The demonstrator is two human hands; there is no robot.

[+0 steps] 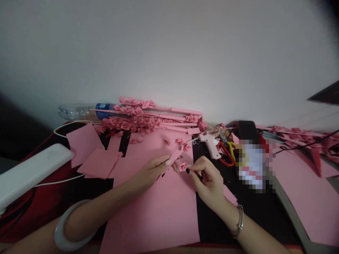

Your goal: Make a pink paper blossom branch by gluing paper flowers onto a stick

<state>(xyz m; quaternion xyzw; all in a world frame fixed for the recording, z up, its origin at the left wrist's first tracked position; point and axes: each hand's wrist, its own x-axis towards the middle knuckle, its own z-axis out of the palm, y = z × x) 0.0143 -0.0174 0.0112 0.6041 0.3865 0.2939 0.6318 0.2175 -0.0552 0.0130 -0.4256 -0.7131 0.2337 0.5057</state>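
Note:
My left hand [153,171] pinches a small strip of pink paper [175,156] between thumb and fingers. My right hand [209,178] is closed on a small pink paper rose [183,166] held at its fingertips. The two hands meet over a large pink paper sheet [156,211] lying on the dark table. A pale bangle sits on my left wrist and a thin bracelet on my right.
A white glue gun [210,144] and red-and-yellow-handled scissors [227,155] lie just beyond my right hand. Pink paper squares [90,151] lie at the left. Finished rose stems [143,116] and a plastic bottle [82,111] lie by the wall. A white device [29,171] with a cable is at far left.

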